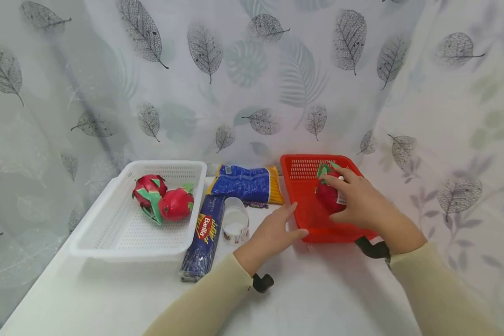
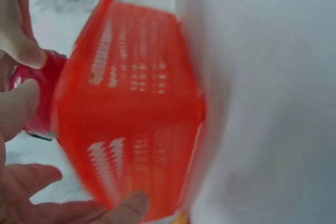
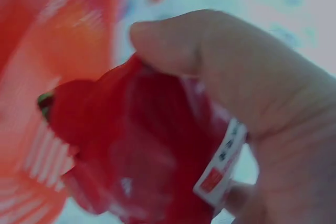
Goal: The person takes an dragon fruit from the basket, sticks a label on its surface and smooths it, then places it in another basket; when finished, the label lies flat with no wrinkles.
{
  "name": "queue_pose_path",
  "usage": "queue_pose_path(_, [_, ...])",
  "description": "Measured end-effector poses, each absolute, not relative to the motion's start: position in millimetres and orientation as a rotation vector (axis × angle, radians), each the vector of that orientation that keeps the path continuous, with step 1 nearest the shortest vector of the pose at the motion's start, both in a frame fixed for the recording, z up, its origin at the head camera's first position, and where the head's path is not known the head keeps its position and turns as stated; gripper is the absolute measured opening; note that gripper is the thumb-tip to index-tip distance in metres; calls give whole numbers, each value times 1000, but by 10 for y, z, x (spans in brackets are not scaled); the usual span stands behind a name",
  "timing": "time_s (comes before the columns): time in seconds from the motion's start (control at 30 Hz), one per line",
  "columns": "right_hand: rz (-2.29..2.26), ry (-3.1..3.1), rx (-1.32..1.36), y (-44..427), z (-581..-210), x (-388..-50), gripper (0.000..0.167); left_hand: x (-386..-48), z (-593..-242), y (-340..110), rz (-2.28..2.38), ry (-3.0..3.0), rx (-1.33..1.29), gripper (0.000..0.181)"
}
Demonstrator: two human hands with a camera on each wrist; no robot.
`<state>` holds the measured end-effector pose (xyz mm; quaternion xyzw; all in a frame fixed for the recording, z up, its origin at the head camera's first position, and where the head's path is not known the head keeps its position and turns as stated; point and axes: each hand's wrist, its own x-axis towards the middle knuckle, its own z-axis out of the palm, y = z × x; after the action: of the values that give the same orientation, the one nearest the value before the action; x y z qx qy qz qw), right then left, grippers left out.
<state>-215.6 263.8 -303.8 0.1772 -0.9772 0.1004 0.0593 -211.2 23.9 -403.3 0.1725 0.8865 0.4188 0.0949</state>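
My right hand [image 1: 367, 205] grips a red dragon fruit [image 1: 328, 197] with green leaf tips, over the red basket [image 1: 311, 217] at the right. In the right wrist view the thumb lies along the fruit [image 3: 131, 145], and a small white label [image 3: 218, 169] shows on its side. At the basket's left front edge is my left hand [image 1: 273, 235], fingers stretched out and thumb spread. The left wrist view has its fingertips right by the basket wall [image 2: 131, 108]; whether they touch it is hard to tell.
A white basket [image 1: 130, 255] at the left holds two dragon fruits [image 1: 176, 205]. Between the baskets lie a blue Barilla spaghetti box [image 1: 203, 238], a blue and yellow bag [image 1: 248, 183], a whitish ring-shaped roll [image 1: 236, 224] and a small purple wrapper [image 1: 256, 204]. A leaf-patterned curtain [image 1: 252, 93] hangs behind.
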Motion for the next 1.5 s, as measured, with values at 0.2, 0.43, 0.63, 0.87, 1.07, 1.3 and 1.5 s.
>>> queue_pose_path(0.2, [292,-3065,592,3033,-3202,-2400,91,-2117,-4166,473,1292,2624,432,96])
queue_pose_path(0.43, [273,-3140,631,3228,-3401,-2520,92,-2069,-4210,590,1524,2556,306,92])
queue_pose_path(0.63, [264,-3200,620,3370,-3530,-2595,94,-2038,-4265,662,1676,2471,235,90])
queue_pose_path(0.87, [297,-3242,619,3521,-3637,-2612,95,-1995,-4262,707,1695,2451,224,88])
queue_pose_path(1.07, [275,-3241,716,3491,-3660,-2687,89,-1982,-4252,669,1701,2464,193,88])
queue_pose_path(1.3, [306,-3328,653,3486,-3586,-2642,80,-1975,-4243,680,1696,2466,200,87])
queue_pose_path(1.5, [227,-3273,694,3380,-3600,-2624,74,-1977,-4240,668,1698,2478,204,86])
